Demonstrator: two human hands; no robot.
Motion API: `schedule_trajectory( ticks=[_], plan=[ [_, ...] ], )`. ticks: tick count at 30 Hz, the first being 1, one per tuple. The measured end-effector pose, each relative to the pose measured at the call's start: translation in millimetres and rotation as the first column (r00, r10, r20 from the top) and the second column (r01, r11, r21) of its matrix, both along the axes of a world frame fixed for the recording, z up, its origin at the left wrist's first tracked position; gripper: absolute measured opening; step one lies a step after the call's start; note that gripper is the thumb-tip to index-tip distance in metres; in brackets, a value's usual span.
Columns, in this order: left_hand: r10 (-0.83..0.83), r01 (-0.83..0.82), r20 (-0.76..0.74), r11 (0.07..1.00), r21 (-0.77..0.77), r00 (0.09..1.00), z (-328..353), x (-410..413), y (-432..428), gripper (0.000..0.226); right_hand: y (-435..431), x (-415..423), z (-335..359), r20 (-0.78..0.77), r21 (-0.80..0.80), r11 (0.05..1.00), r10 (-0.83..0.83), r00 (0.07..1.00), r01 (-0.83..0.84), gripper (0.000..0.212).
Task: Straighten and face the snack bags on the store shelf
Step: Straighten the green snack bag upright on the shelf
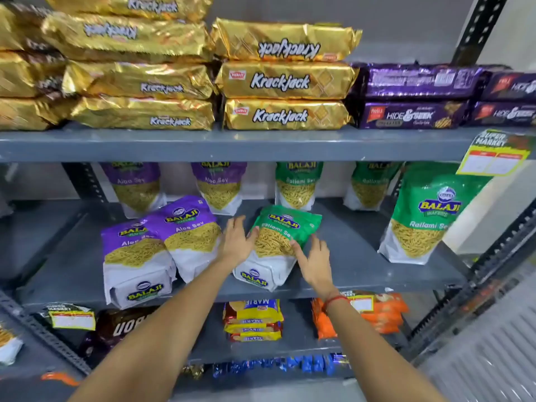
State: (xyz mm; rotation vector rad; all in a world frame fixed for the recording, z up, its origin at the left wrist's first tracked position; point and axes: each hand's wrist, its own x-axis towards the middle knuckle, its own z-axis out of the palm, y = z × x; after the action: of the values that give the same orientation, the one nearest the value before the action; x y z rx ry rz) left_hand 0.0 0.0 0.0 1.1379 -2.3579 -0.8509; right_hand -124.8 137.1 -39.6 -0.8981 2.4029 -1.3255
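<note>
I have both hands on the middle shelf [362, 250], bracketing 1 green Ratlami Sev bag [278, 245] that lies tipped back on the shelf instead of standing. My left hand [236, 242] rests flat against the bag's left edge, fingers spread and extended, nothing gripped. My right hand [314, 262] sits at the bag's lower right edge, fingers loosely open, its fingertips touching the pack near the printed sev; it encloses nothing either.

What the next move turns on: the bag's long axis runs away from my hands and slightly to the right, top end far, white base near the shelf lip between my wrists. Both hands are about equally close (the left perhaps a touch further up the pack). I judge a square lift needs both palms to press inward, then swing the far end up.

Just left of my left hand lean 2 purple Aloo Sev bags [162, 245], overlapping.
</note>
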Motion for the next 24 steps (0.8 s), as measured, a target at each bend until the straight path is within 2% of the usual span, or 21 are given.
schedule_trajectory(
  ticks=[2,3,8,12,16,21,24],
  plan=[
    [0.059,-0.073,0.095,0.985,0.156,0.994,-3,-13,-5,0.058,-6,-3,-3,0.164,0.079,0.996,0.014,0.986,-0.027,0.042],
    [0.072,-0.097,0.126,0.974,0.203,0.989,-5,-19,-8,0.057,-10,-5,-6,0.226,0.098,0.995,0.013,0.974,-0.036,0.042],
    [0.110,-0.189,0.257,0.933,0.308,0.960,-6,-42,-19,0.058,-32,-15,-21,0.493,0.062,0.987,-0.158,0.855,0.146,0.069],
    [0.130,-0.237,0.282,0.889,0.391,0.951,-12,-53,-24,0.056,-44,-13,-28,0.729,0.042,0.996,-0.085,0.679,0.078,0.079],
    [0.249,-0.300,0.167,0.816,0.495,0.954,-18,-54,-20,0.051,-46,-12,-34,0.754,0.016,0.992,-0.095,0.650,0.127,0.083],
    [0.390,-0.319,0.006,0.746,0.585,0.921,-26,-45,-8,0.037,-30,-12,-36,0.711,-0.108,0.977,-0.051,0.701,0.181,0.053],
    [0.472,-0.212,-0.201,0.683,0.699,0.858,-21,-40,9,0.034,-20,-6,-32,0.713,-0.214,0.955,0.011,0.701,0.203,0.047]
  ],
)
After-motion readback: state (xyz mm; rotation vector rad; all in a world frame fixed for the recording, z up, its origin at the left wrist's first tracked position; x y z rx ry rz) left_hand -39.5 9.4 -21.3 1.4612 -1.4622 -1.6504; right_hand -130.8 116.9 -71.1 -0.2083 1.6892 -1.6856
